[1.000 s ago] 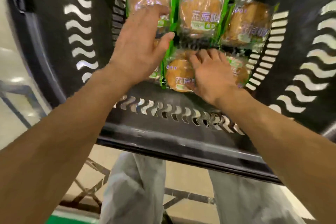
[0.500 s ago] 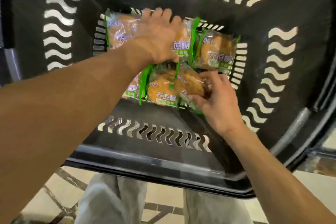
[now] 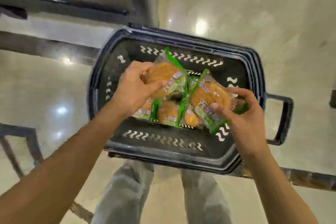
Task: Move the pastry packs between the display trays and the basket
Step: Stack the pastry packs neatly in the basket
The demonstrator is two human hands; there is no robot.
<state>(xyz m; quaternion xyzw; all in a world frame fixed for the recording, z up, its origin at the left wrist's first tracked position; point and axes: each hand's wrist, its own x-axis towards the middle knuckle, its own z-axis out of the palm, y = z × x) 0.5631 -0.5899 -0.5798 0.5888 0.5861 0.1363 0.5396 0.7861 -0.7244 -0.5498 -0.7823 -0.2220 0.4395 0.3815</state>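
- Left hand closed around one pastry pack, thumb across the front of the wrapper, fingers curled behind its left edge.
- That pack held up over the middle of the basket, tilted, green seam pointing toward the far wall.
- Right hand pinching a second pastry pack, thumb pressed on the printed label, fingers wrapped over the wrapper's right end.
- Second pack also raised above the basket's opening, slanted with its green lower corner toward the near right wall.
- Two held packs just beside each other, green edges close or touching; cannot tell which.
- Remaining packs lying flat on the basket floor beneath both hands, at least three side by side, partly hidden by the lifted ones.
- Black basket with wavy slots in its walls, handle folded out to the right.
- Basket resting on dark metal bars of a frame; exact support blurred.
- Glossy pale floor all around, ceiling lights reflected in it.
- Grey trouser legs visible below the basket's near rim.
- Whole view softened by motion blur, label print unreadable.
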